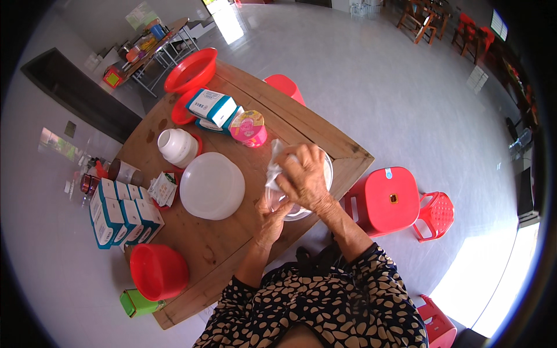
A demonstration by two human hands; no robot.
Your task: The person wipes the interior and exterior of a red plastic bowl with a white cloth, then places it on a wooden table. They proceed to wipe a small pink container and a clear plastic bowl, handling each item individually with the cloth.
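At the table's near right edge, my right hand (304, 177) is closed on a crumpled white tissue (274, 168). My left hand (270, 225), lower and to the left, grips a clear plastic container (276, 198) at its side. Beneath my right hand lies a round, clear-rimmed dish (329, 171), mostly covered by the hand. Whether the container and this dish are one piece I cannot tell. Left of my hands rests a round, whitish plastic lid or plate (212, 186), perhaps a stack. Beyond them stands a pink tub (249, 130).
White-and-teal tissue packs (210, 108) lie near red basins (191, 71) at the far end. A white jar (177, 147), more boxed packs (123, 214) and a red bucket (158, 271) line the wooden table's (217, 249) left side. A red stool (387, 200) stands right.
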